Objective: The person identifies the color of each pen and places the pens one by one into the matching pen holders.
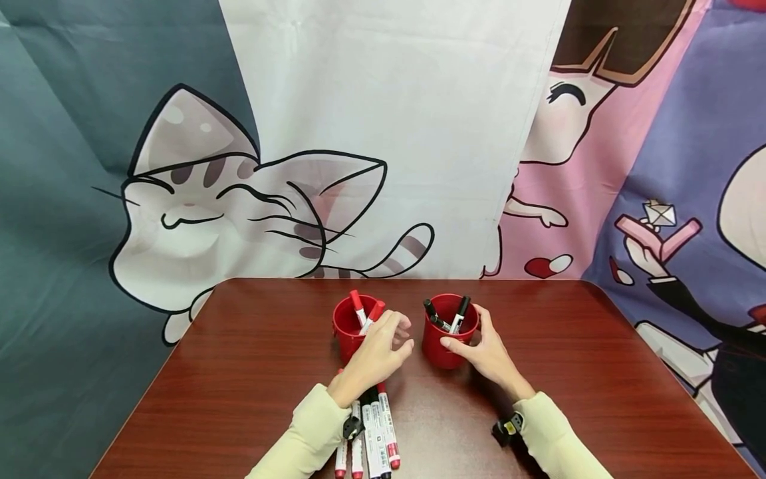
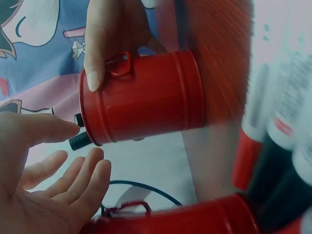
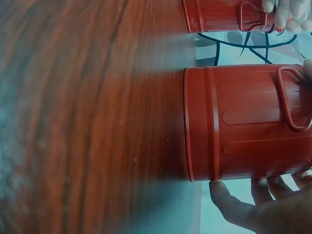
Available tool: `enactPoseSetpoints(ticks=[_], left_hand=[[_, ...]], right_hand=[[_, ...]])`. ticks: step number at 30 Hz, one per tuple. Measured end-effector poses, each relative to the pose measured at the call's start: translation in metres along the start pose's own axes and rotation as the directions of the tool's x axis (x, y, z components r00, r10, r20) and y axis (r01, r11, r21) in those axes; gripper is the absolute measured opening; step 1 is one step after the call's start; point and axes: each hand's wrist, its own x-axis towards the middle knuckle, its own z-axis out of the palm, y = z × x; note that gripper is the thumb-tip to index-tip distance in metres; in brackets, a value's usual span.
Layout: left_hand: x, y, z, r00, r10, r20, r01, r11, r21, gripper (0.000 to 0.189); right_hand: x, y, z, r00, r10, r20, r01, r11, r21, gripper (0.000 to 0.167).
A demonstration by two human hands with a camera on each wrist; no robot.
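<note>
Two red metal buckets stand upright near the table's far edge. In the head view my right hand [image 1: 492, 352] holds the right bucket [image 1: 441, 352] near its rim, thumb at the front and fingers round the far right side. Black-capped markers [image 1: 459, 316] lean inside this bucket. My left hand [image 1: 374, 352] hovers between the buckets, fingers loosely bent and holding nothing; the left wrist view shows its bare palm [image 2: 48, 200] beside the right bucket's mouth. Red-capped markers [image 1: 358, 307] stick out of the left bucket [image 1: 345, 340], which my left hand partly hides.
Several white markers [image 1: 372, 432] with red or black caps lie side by side on the brown wooden table [image 1: 239, 386], partly under my left forearm. A cartoon-printed cloth [image 1: 389, 100] hangs behind the far edge.
</note>
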Motion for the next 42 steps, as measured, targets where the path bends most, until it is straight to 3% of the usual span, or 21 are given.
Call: enactPoseSetpoints(ticks=[4,11,17,21,31,37,42], left_hand=[[-0.009,-0.004,-0.007,1.0,0.023,-0.007,-0.023,0.999,-0.03,0.02],[-0.02,-0.011,-0.016,0.987,0.149,-0.061,-0.154,0.983,-0.096,0.021],[-0.026,-0.018,-0.026,0.989,0.113,-0.091,-0.126,0.981,-0.149,0.021],[-0.028,-0.018,-0.033,0.987,0.118,-0.11,-0.132,0.982,-0.135,0.021],[-0.037,0.0,-0.061,0.961,0.137,-0.24,-0.166,0.98,-0.105,0.026],[-0.043,-0.032,-0.066,0.956,0.103,-0.276,-0.134,0.986,-0.096,0.034],[-0.045,-0.055,-0.068,0.955,0.042,-0.292,-0.059,0.997,-0.05,0.054]], right_hand=[[-0.005,-0.014,0.0,1.0,0.0,0.005,0.0,1.0,-0.007,0.077],[-0.007,-0.019,0.0,1.0,0.009,0.007,-0.009,1.0,0.002,0.076],[-0.008,-0.018,0.0,1.0,0.018,0.006,-0.018,1.0,-0.001,0.077],[-0.008,-0.019,0.0,1.0,0.026,0.008,-0.026,1.0,-0.002,0.078],[-0.007,-0.02,0.0,1.0,0.018,0.02,-0.018,1.0,-0.002,0.078],[-0.007,-0.02,-0.001,1.0,0.01,0.018,-0.01,1.0,0.0,0.078],[-0.006,-0.019,-0.001,1.0,0.007,0.019,-0.007,1.0,0.003,0.078]])
